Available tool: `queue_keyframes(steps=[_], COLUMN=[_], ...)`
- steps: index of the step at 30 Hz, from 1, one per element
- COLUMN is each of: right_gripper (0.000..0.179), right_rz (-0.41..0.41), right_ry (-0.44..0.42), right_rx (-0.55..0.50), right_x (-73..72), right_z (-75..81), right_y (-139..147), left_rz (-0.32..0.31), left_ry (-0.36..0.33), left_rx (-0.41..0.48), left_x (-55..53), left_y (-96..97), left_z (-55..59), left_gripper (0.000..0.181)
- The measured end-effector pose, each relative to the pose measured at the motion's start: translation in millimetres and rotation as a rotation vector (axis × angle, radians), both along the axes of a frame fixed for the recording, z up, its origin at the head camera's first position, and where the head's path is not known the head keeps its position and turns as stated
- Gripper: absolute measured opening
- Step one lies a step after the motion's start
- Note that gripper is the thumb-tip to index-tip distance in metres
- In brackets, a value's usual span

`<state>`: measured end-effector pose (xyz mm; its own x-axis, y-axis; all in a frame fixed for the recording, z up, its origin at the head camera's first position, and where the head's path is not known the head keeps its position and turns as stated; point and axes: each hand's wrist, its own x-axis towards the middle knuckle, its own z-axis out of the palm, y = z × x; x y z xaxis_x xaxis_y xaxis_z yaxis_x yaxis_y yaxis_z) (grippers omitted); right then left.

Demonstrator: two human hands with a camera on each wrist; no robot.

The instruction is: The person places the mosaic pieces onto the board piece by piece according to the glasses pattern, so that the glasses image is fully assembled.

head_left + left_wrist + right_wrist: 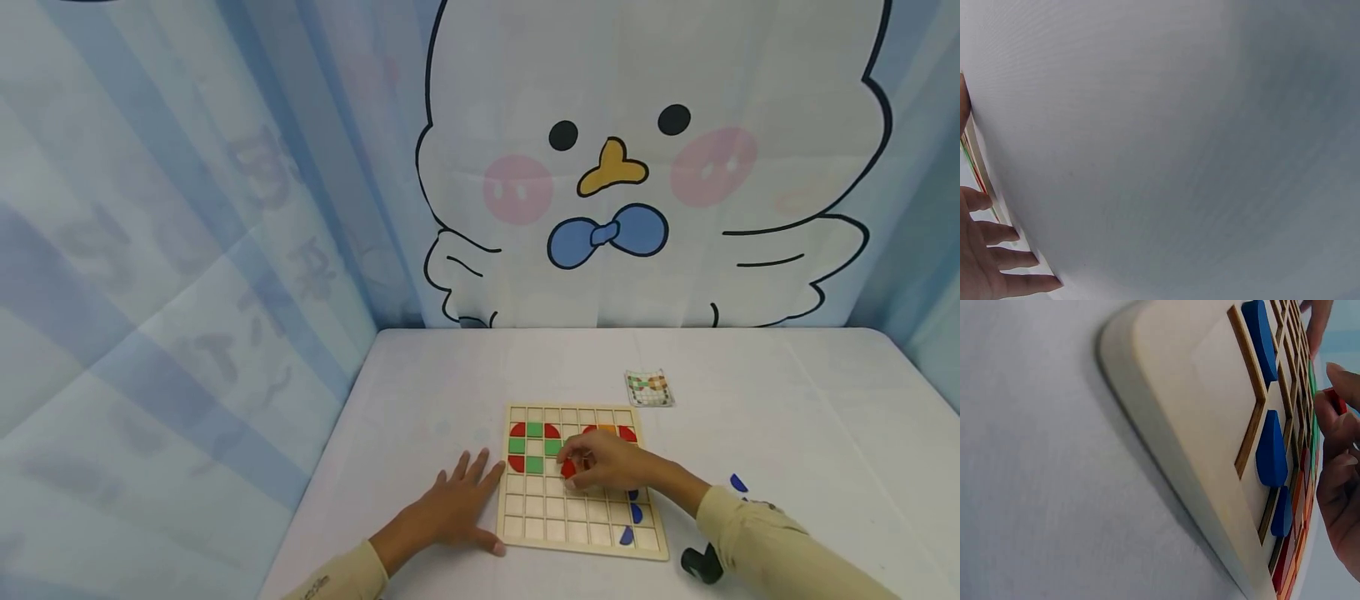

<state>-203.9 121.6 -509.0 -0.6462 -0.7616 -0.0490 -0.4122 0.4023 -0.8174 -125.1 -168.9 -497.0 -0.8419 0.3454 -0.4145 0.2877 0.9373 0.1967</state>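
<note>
A wooden grid board (525, 529) lies on the table with red, green, orange and blue pieces on it. Between the thumb and fingertips of my right hand (611, 460), a red piece (568, 468) is pinched over the board's middle columns. The right wrist view also shows this red piece (1335, 400) at the fingertips. My left hand (456, 504) is spread flat beside the board's left edge, thumb near the lower left corner; its straight fingers (1013, 257) show in the left wrist view. My right hand and forearm hide part of the board's right half.
Behind the board lies a small pattern card (650, 389). A loose blue piece (738, 482) rests right of the board, another partly hidden by the sleeve. A dark object (701, 564) sits near the lower right corner. Several blue pieces (1272, 450) line the board's right side.
</note>
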Motion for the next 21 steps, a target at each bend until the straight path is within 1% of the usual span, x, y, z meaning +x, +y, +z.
queue_keyframes(steps=[4, 9, 14, 17, 21], right_gripper=[0.024, 0.025, 0.028, 0.029, 0.025], right_rz=[-0.034, -0.107, -0.17, -0.173, -0.139], right_ry=[0.067, 0.126, 0.177, 0.177, 0.165], right_rx=[0.018, 0.057, 0.115, 0.121, 0.107], right_x=[-1.4, -0.4, 2.6, 2.3, 0.0], right_z=[-4.7, -10.1, -10.0, -8.4, -5.9], right_y=[-8, -18, -25, -25, -23], left_rz=[0.0, -0.002, -0.009, -0.01, -0.008], left_ry=[0.002, 0.0, 0.006, 0.008, 0.007], left_rx=[-0.006, -0.01, -0.02, -0.016, -0.012], left_x=[-0.2, -0.3, -1.2, -1.1, -0.3], left_y=[0.3, 0.3, 0.1, 0.4, 1.0], left_z=[0.8, 0.7, -1.5, -1.2, 0.9], left_gripper=[0.114, 0.114, 0.115, 0.115, 0.114])
